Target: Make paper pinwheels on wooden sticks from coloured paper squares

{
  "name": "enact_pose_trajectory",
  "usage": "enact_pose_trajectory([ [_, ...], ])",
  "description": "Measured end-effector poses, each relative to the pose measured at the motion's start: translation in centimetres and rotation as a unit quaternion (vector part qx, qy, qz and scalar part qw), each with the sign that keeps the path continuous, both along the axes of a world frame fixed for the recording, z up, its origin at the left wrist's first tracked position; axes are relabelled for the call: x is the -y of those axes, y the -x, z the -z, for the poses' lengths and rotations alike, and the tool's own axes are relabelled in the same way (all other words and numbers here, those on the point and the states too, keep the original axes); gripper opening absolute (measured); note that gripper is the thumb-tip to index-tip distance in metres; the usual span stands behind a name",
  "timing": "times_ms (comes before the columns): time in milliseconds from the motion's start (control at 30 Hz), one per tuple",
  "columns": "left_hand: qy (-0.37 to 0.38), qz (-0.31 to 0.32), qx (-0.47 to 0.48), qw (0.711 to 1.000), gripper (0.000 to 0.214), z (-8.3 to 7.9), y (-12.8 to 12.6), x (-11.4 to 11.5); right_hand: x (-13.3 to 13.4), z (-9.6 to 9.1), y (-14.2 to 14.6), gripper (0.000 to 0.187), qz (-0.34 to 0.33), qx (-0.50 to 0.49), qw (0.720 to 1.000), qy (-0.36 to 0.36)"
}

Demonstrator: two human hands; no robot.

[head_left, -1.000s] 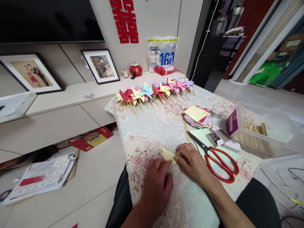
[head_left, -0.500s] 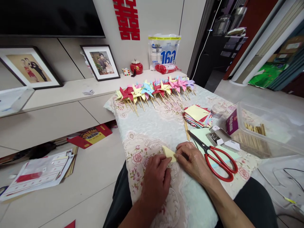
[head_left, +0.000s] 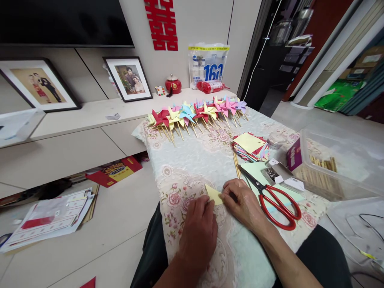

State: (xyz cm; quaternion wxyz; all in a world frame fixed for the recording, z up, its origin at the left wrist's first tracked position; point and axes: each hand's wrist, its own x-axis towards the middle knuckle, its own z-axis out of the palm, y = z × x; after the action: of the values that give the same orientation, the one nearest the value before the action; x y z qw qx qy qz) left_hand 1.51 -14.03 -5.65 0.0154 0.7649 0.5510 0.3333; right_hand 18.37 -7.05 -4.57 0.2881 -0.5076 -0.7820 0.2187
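A small yellow sheet of paper (head_left: 214, 195), folded into a triangle, lies on the flowered tablecloth (head_left: 180, 176) between my hands. My left hand (head_left: 200, 224) has its fingers curled at the paper's lower left edge. The thumb and forefinger of my right hand (head_left: 241, 200) pinch its right corner. Just right of that hand rest scissors (head_left: 279, 202) with red handles, blades pointing up and left. Beyond them sits a stack of coloured paper squares (head_left: 250, 146), yellow on top, and thin wooden sticks (head_left: 236, 164) lie beside it.
Paper pinwheels (head_left: 195, 114) on sticks line the table's far end. To the right are a small box of metal bits (head_left: 276, 174), a round clear container (head_left: 276, 139) and a plastic bin (head_left: 339, 176) holding sticks. A cabinet (head_left: 120, 108) with framed photos stands beyond.
My left fingers have curled and drawn back slightly from the paper, showing more of its lower edge. My right hand keeps its pinch at the corner.
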Motion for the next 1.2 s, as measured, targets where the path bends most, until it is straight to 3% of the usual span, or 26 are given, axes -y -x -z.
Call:
enact_pose_trajectory([
  [333, -0.026, -0.002, -0.103, 0.994, 0.035, 0.7, -0.2, 0.3, 0.0, -0.1, 0.2, 0.015, 0.001, 0.011, 1.000, -0.001],
  [767, -0.003, -0.006, -0.144, 0.990, 0.035, 1.2, -0.7, 0.7, 0.6, -0.2, 0.2, 0.011, -0.025, -0.002, 0.999, -0.042],
  [1033, 0.014, 0.029, -0.145, 0.989, 0.043, 0.0, 0.1, 1.1, 0.5, -0.1, 0.1, 0.012, -0.030, 0.020, 0.999, -0.001],
  [1200, 0.009, 0.024, -0.152, 0.988, 0.041, 0.1, 0.1, 1.2, 0.5, -0.6, 0.3, 0.011, -0.024, 0.029, 0.999, 0.012],
])
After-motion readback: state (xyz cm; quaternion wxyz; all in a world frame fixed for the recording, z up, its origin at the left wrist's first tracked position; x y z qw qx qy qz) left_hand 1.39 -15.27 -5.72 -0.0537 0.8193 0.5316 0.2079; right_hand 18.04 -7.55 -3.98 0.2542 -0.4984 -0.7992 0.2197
